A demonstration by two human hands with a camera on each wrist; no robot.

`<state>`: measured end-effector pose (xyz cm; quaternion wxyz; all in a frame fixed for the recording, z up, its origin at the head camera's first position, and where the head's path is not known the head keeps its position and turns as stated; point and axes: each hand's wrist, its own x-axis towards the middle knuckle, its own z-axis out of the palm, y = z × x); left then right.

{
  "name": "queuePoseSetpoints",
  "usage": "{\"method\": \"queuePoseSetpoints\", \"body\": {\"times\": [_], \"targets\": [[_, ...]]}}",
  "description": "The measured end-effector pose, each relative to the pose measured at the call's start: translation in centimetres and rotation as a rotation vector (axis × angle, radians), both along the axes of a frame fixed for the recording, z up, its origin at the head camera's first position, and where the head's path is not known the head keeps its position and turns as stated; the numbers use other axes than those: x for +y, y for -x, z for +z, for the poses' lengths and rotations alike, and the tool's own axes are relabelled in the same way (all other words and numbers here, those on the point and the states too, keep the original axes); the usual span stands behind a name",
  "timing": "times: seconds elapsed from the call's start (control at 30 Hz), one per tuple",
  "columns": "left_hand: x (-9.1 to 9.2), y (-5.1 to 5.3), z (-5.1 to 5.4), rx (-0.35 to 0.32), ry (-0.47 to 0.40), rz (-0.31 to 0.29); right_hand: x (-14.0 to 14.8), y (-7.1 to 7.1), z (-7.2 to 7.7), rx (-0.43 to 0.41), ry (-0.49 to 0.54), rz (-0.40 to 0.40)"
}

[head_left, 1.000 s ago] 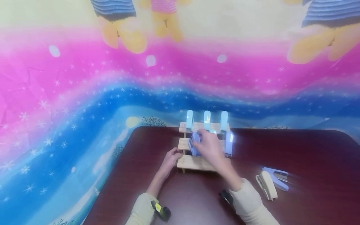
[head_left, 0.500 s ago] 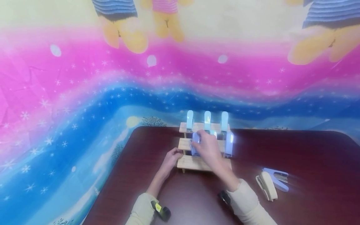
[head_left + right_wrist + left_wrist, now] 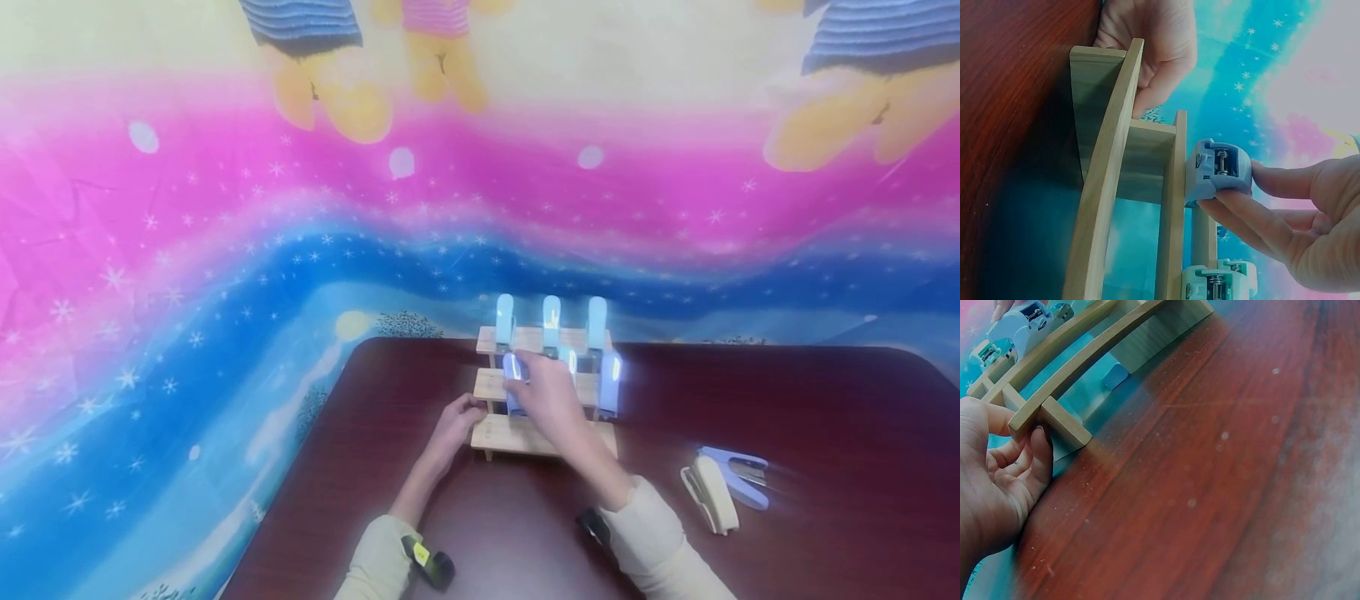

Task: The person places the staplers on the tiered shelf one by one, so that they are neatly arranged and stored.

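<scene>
While the left hand pinches the left end of the bottom board of the wooden rack, thumb and fingers close together, the held purple stapler stands up near the left end of the middle shelf. Three light blue staplers stand in a row on the top shelf. The right hand holds the held purple stapler between its thumb and fingers, open just as wide as the stapler. It partly hides a mint stapler. Next comes the end purple stapler. Farther right, a cream stapler lies by a spread-open purple stapler on the dark red table.
</scene>
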<state>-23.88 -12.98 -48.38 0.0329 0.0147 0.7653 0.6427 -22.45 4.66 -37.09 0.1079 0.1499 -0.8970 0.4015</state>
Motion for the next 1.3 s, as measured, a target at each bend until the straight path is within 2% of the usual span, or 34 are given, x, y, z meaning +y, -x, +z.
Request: {"method": "queuePoseSetpoints", "body": {"times": [0.27, 0.4, 0.53, 0.77, 0.9, 1.0, 1.13, 1.3], "targets": [[0.4, -1.8, 3.1, 0.012, -0.033, -0.025, -0.1, 0.3, -0.3, -0.077, 0.058, -0.04], [0.4, -2.2, 3.6, 0.018, -0.031, -0.023, -0.1, 0.5, -0.5, -0.069, 0.07, -0.055], [0.4, -2.2, 3.6, 0.014, -0.024, -0.02, -0.1, 0.8, -0.7, -0.038, 0.058, -0.078], [0.5, -2.1, 3.5, 0.015, -0.029, -0.013, -0.1, 0.9, -0.7, -0.038, 0.065, -0.083], [0.6, -2.0, 3.2, 0.013, -0.025, -0.011, 0.4, 0.8, -0.5, 0.014, 0.025, -0.074], [0.6, -1.9, 2.8, 0.012, -0.014, -0.004, 1.3, 0.6, 0.3, 0.068, 0.014, -0.065], [0.8, -1.6, 2.4, 0.008, 0.01, 0.015, 3.3, 0.0, 1.7, 0.09, 0.056, -0.054], [0.7, -1.4, 2.3, -0.008, 0.013, 0.016, 6.5, -0.8, 2.8, 0.119, 0.104, -0.088]]}}
